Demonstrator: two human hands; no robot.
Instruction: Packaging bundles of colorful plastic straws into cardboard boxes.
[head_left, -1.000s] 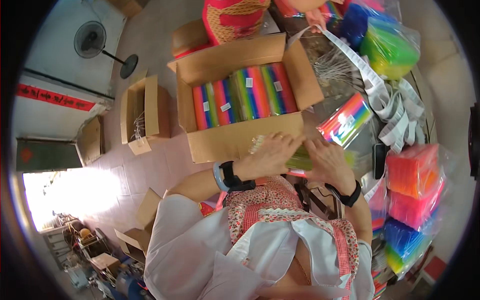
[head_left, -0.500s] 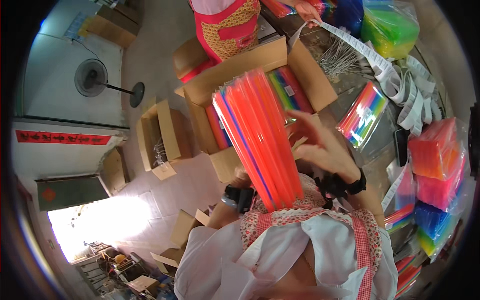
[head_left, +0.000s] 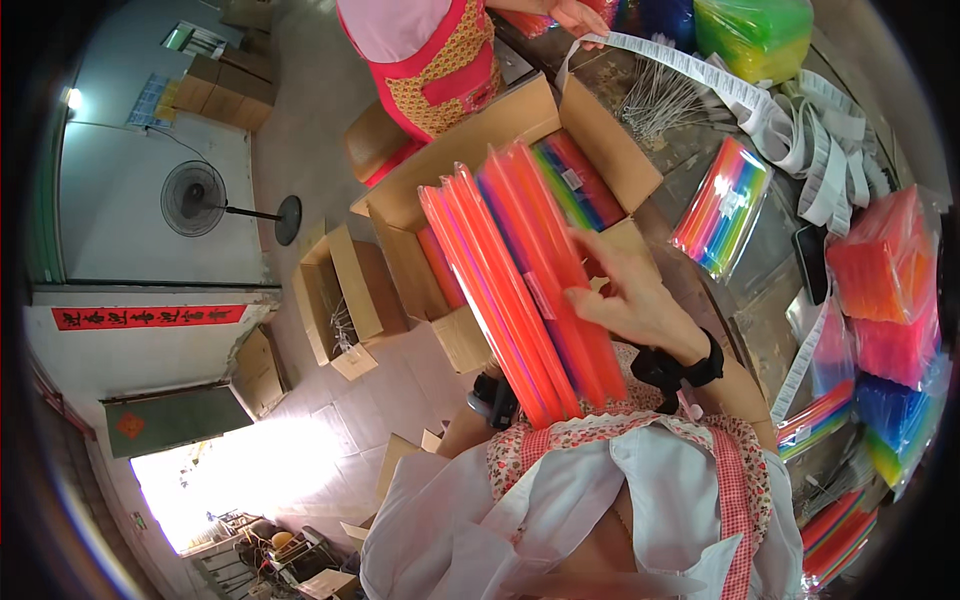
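I see the orange-red packs (head_left: 515, 300) across the box's (head_left: 615, 145) near edge, right hand (head_left: 645, 305) at their right side, thumb and fingers parted. Left hand's hidden behind them; can't tell its grip.

Right hand (head_left: 645, 308) half-curled, thumb (head_left: 592, 305) and fingers (head_left: 602, 252) apart; left hand out of sight, left forearm (head_left: 465, 432) low.

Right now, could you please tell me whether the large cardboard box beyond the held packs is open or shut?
Open: the large cardboard box has its flaps spread apart, and multicoloured packs show inside it.
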